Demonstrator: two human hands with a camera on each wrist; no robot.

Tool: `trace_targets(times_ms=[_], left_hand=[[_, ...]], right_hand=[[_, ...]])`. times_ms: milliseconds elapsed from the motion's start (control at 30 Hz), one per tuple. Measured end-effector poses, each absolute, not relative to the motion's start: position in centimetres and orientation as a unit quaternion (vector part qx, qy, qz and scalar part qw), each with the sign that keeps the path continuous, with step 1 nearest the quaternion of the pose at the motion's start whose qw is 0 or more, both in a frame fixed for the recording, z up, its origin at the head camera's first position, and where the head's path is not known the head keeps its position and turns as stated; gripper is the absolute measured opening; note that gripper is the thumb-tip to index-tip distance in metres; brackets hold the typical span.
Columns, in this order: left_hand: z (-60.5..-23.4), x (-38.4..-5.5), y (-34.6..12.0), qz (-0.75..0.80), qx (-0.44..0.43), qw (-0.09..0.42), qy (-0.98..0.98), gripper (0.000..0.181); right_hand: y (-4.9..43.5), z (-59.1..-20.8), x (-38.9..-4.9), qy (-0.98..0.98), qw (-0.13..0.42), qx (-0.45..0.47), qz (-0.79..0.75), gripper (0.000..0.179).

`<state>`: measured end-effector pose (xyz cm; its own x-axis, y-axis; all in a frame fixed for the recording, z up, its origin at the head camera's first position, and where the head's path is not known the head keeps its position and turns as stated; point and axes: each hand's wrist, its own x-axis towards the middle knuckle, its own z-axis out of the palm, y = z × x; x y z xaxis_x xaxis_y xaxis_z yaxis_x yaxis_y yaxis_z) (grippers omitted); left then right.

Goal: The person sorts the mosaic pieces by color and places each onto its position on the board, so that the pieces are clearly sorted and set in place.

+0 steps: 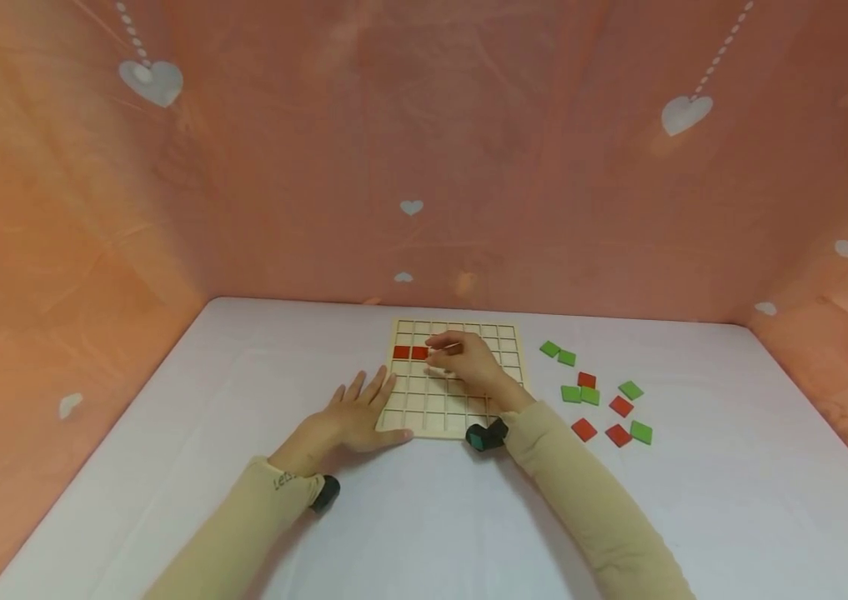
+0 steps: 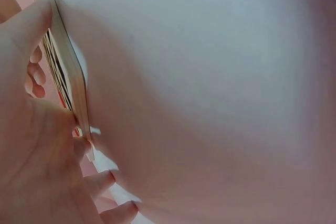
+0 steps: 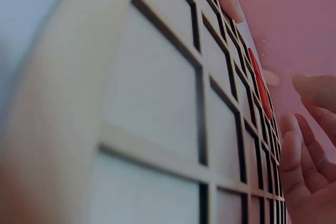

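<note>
A pale wooden grid board (image 1: 424, 422) lies on the white table. Two red square tiles (image 1: 401, 353) sit side by side in cells along its left side. My left hand (image 1: 356, 421) rests at the board's front left corner with fingers spread. Its thumb (image 2: 37, 19) lies along the front edge in the left wrist view. Over the middle of the board hovers my right hand (image 1: 469, 362), fingertips right beside the second red tile (image 1: 419, 353). In the right wrist view, its loosely bent fingers (image 3: 310, 166) stand apart, and no tile shows between them.
Right of the board, several loose green tiles (image 1: 641, 432) and red tiles (image 1: 584, 429) are scattered on the white table (image 1: 408, 517). An orange-pink cloth (image 1: 303, 167) with pale hearts hangs behind and at both sides. Each wrist carries a small black camera (image 1: 326, 493).
</note>
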<state>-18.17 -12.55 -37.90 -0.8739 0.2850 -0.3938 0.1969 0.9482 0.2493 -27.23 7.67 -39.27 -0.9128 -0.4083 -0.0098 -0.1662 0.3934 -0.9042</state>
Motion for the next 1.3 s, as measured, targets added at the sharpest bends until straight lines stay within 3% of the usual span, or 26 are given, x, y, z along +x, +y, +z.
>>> trace_targets(times_ms=[1300], left_hand=[[-37.7,-17.9,-12.7,0.118,0.132,0.214,0.961,0.092]], right_hand=[[12.8,-38.9,-25.1,0.848,0.086,-0.136,-0.504,0.034]])
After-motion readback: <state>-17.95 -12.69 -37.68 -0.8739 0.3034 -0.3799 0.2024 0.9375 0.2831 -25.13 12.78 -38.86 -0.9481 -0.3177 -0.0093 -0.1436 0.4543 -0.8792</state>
